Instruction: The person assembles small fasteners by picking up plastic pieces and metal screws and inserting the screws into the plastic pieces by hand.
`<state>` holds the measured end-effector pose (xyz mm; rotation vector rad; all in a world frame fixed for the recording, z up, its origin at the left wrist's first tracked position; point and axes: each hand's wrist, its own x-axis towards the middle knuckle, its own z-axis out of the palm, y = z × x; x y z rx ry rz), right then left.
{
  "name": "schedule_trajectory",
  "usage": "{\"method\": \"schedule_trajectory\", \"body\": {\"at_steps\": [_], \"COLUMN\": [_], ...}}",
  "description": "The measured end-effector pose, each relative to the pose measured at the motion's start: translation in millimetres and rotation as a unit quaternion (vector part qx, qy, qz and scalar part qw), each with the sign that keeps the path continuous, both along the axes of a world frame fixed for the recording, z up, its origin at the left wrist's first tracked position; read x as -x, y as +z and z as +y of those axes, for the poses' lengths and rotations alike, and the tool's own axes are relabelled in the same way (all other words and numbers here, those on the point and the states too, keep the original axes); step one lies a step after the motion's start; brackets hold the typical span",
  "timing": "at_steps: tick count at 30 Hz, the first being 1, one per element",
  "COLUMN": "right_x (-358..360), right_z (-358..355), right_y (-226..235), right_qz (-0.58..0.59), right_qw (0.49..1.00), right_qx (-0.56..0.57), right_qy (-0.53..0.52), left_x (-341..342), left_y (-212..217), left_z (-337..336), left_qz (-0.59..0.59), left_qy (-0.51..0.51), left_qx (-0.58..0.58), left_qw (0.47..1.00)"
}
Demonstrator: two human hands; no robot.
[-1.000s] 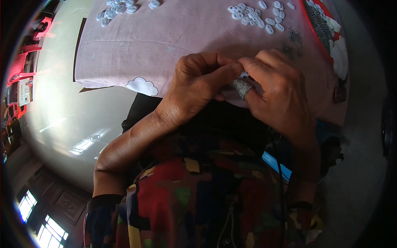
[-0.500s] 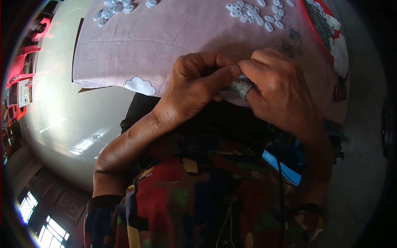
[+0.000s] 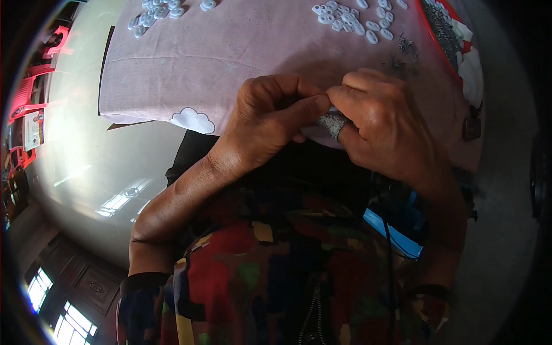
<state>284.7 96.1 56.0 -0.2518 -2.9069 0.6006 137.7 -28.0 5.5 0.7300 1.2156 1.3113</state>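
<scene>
Over the near edge of the pink cloth, my left hand (image 3: 267,115) and my right hand (image 3: 374,112) meet fingertip to fingertip. Both are closed in a pinch. What they hold is mostly hidden; just a sliver of something pale shows between them. A grey speckled wrap (image 3: 332,124) covers my right thumb. Beyond the right hand lies a loose scatter of small dark metal pieces, like screws (image 3: 407,47). Farther off sits a group of white oval plastic pieces (image 3: 339,17), with holes in some. Another cluster of white oval pieces (image 3: 152,14) is at the far left.
At the right edge of the cloth-covered table (image 3: 172,75) stands a red tray (image 3: 440,49) of small grey metal pieces, white items beside it. A blue object (image 3: 394,233) shows by my right forearm. Pink plastic chairs (image 3: 24,95) stand off to the left.
The hands stay pinched together and have shifted very slightly left, with a small turn of the right hand. The pieces on the cloth look the same.
</scene>
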Motion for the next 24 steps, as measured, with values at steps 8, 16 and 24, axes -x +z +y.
{"method": "schedule_trajectory", "body": {"at_steps": [8,16,24], "right_x": [-1.6,-1.3,4.7], "right_z": [0.3,3.8,5.1], "right_y": [-3.2,2.5,5.9], "right_qz": [0.004,-0.020,-0.042], "right_qw": [1.000,0.999,0.993], "right_qx": [-0.012,-0.037,-0.111], "right_qy": [0.007,-0.005,0.023], "left_x": [-0.4,0.0,4.0], "left_y": [2.4,4.2,7.2], "left_z": [-0.1,-1.8,-1.4], "left_qz": [-0.001,0.020,0.014], "left_qy": [0.008,0.001,-0.014], "left_qx": [0.003,0.008,0.032], "left_qw": [1.000,1.000,0.999]}}
